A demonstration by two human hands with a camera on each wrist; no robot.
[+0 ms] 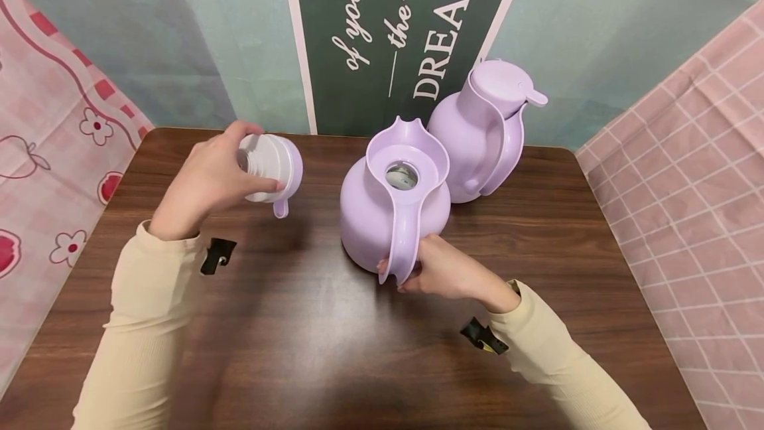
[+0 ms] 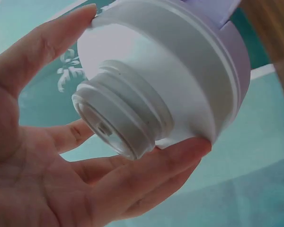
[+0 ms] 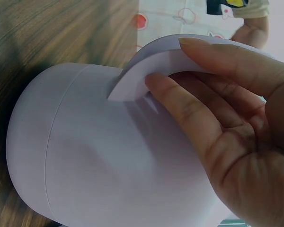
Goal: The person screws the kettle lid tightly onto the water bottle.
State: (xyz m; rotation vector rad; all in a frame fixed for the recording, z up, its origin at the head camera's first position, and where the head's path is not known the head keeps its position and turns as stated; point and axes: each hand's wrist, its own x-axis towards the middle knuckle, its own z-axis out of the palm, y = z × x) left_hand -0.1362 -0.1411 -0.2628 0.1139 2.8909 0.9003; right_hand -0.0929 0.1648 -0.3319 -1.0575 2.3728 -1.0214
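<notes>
My left hand (image 1: 205,174) pinches the lid (image 1: 290,168) of a vacuum jug, a white threaded stopper with a lilac cap and tab, lifted above the table's left side. In the left wrist view the lid's narrow threaded plug (image 2: 128,109) points toward the palm, with thumb and fingers on the wide white rim. A lilac vacuum jug (image 1: 358,217) stands upright with its mouth uncovered, showing a shiny inner liner. Its handle (image 1: 406,237) is gripped low down by my right hand (image 1: 450,271). The right wrist view shows thumb and fingers around that handle (image 3: 132,78).
Behind and to the right stands a second lilac jug (image 1: 450,128) with its lid on, close against the open one. The brown wooden table (image 1: 322,357) ends at a green curtain (image 1: 233,38) at the back. Pink cloths hang on both sides.
</notes>
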